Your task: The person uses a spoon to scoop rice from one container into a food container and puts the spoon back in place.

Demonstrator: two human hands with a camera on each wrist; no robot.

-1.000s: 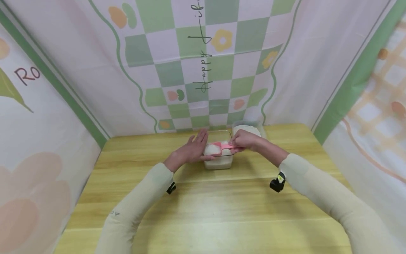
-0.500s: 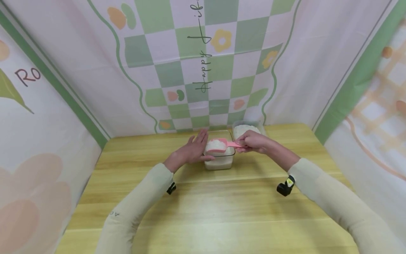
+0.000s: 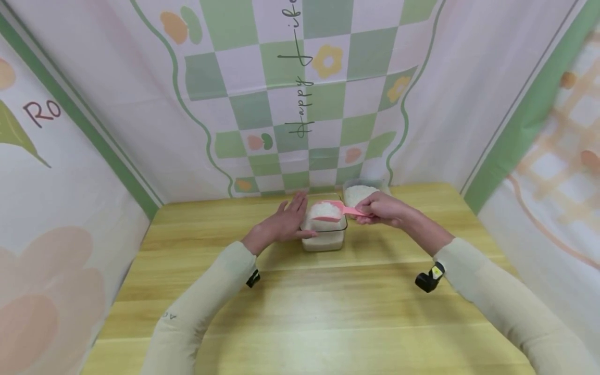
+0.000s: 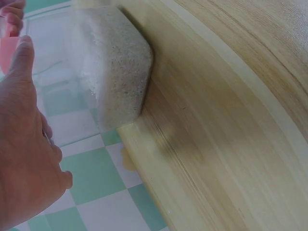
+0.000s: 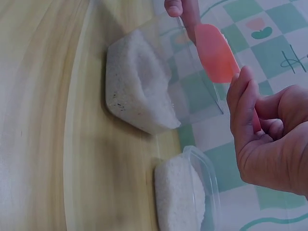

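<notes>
A pink scoop (image 3: 349,210) heaped with white rice (image 3: 326,210) is held level above a clear glass container (image 3: 323,242). My right hand (image 3: 383,209) grips its handle; in the right wrist view the scoop's underside (image 5: 214,55) faces the camera, clear of the container. My left hand (image 3: 283,221) rests against the container's left side, fingers and thumb extended along the rim. Rice fills the lower part of that container, with a hollow in its surface seen in the right wrist view.
Behind and to the right stands a clear plastic tub (image 3: 388,188) of rice, partly hidden by my right hand in the head view. Both containers stand near the back edge of the wooden table (image 3: 300,312), close to a checked curtain (image 3: 323,99).
The scoop has risen out of the glass container with a heap of rice, shifting slightly right with my right hand. My left hand has stayed in place.
</notes>
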